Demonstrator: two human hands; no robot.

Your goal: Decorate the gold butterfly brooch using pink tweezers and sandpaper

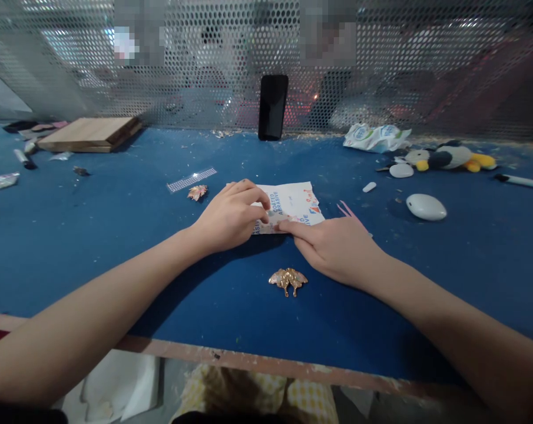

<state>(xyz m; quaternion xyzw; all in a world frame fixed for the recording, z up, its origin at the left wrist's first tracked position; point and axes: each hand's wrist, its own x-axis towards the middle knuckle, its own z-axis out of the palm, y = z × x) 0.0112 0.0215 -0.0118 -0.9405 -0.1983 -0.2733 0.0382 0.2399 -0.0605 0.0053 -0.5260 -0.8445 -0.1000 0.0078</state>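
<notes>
A white sheet (pixel 295 197) printed with "coated abrasive" lies on the blue table, with a few tiny pale bits (pixel 272 226) on its near part. My left hand (pixel 231 218) rests over the sheet's left end, fingers bent and apart. From the right, my right hand (pixel 337 247) reaches in with its index finger stretched out, touching the sheet by the bits; its other fingers are mostly hidden. Pink tweezers (pixel 354 215) show just behind this hand, partly covered. Nearer me lies a gold moth-shaped ornament (pixel 288 281). A smaller pinkish-gold ornament (pixel 198 192) sits left of the sheet.
A strip of small gems (pixel 191 180) lies at back left, beyond it a wooden board (pixel 92 134). A phone (pixel 273 107) leans on the perforated metal screen (pixel 204 70). At right are a white packet (pixel 376 138), a plush toy (pixel 452 156), a white oval object (pixel 426 206) and a pen (pixel 520 181).
</notes>
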